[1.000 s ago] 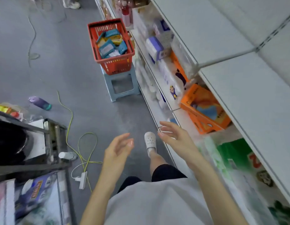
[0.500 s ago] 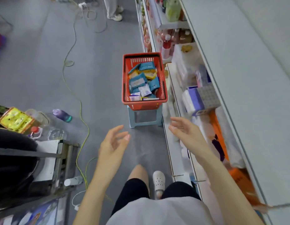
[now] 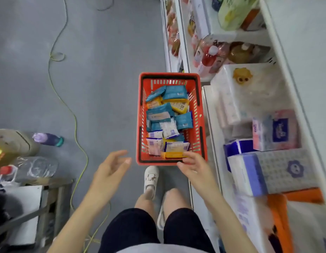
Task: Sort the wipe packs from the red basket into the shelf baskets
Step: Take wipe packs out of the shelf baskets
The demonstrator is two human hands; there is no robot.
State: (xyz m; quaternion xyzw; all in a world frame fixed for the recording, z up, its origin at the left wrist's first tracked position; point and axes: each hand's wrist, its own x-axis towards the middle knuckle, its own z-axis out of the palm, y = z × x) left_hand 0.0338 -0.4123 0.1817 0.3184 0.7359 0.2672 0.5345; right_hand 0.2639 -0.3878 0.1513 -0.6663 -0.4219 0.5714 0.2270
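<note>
Closest to me are my dark shorts and one white shoe on the grey floor. My left hand hangs in the air just to the left of the red basket. Its fingers are loosely spread and it holds nothing. My right hand is over the near right corner of the basket, with the fingers a little bent and apart. The fingertips reach a flat yellow pack that lies along the near wall. I cannot tell if they touch it, but they are not closed around it.

The wipe packs lie in a loose heap inside the basket: white-and-purple ones at the near end, teal and yellow ones further back. The basket stands just beside the white shelf, where tissue packs are stacked. On the floor to the left lies a purple bottle, and a yellow-green cable runs away from me. Further along the shelf stand red drink bottles.
</note>
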